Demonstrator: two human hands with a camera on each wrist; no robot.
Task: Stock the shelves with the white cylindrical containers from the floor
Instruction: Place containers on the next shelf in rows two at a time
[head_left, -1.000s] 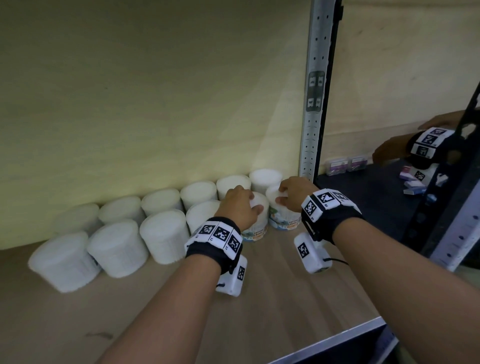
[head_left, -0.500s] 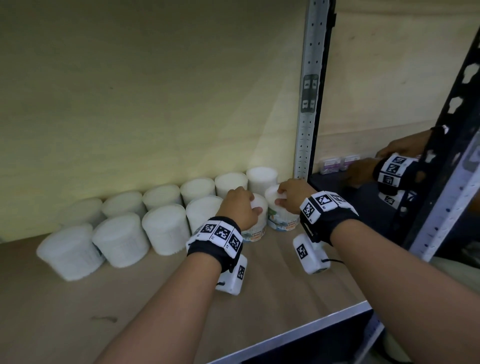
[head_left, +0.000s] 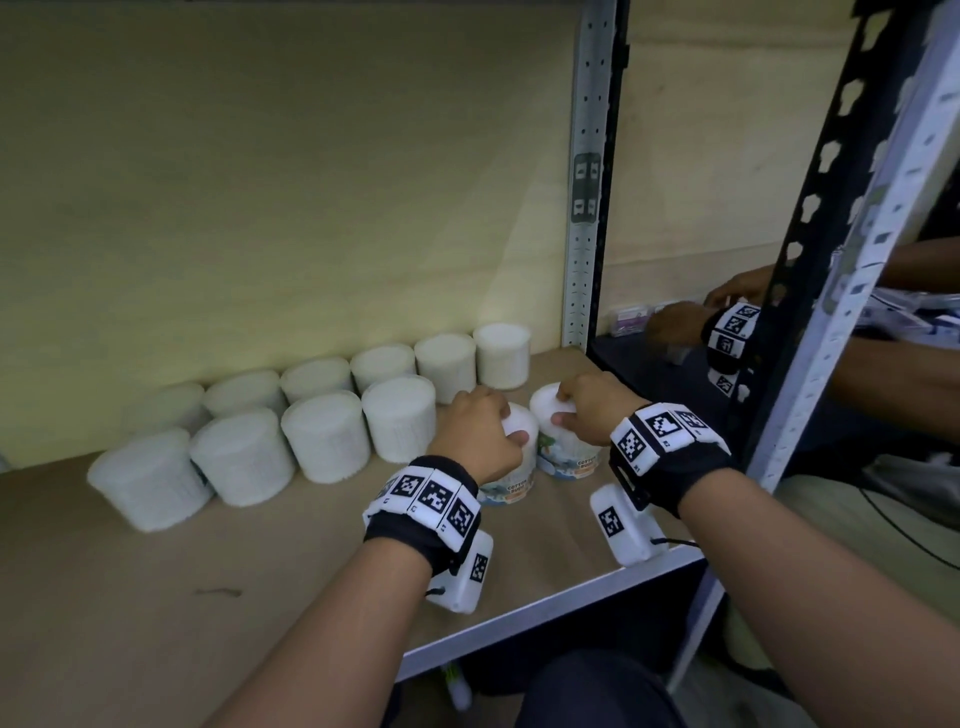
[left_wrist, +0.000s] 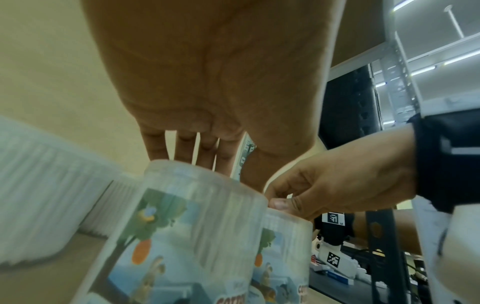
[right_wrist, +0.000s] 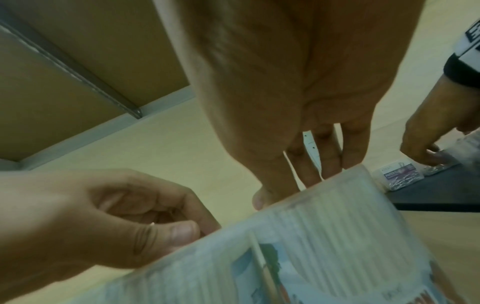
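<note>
Two tubs stand side by side on the shelf (head_left: 156, 597), at the right end of the front row of white tubs (head_left: 324, 436), near the metal upright (head_left: 584, 208). The left hand (head_left: 480, 434) grips the left tub (head_left: 511, 470) from above, fingers curled over its lid rim. The right hand (head_left: 589, 410) grips the right tub (head_left: 563, 447) the same way, thumb on the near edge of the lid and fingers on the far edge.

Handling, as a judgement: each tub is a thin clear plastic cylinder packed with cotton buds (the label reads so), therefore light, fairly stiff and smooth-walled. A hard squeeze on the wall may flex it. Take hold across the lid rim from above, or around the upper wall.

Orientation: the long axis of each tub runs vertically, lid up, base on the shelf. The printed labels face the front edge of the shelf; the other tubs in the row show plain white sides. The right wrist view suggests a slight tilt in the right tub; this cannot be confirmed.
</note>
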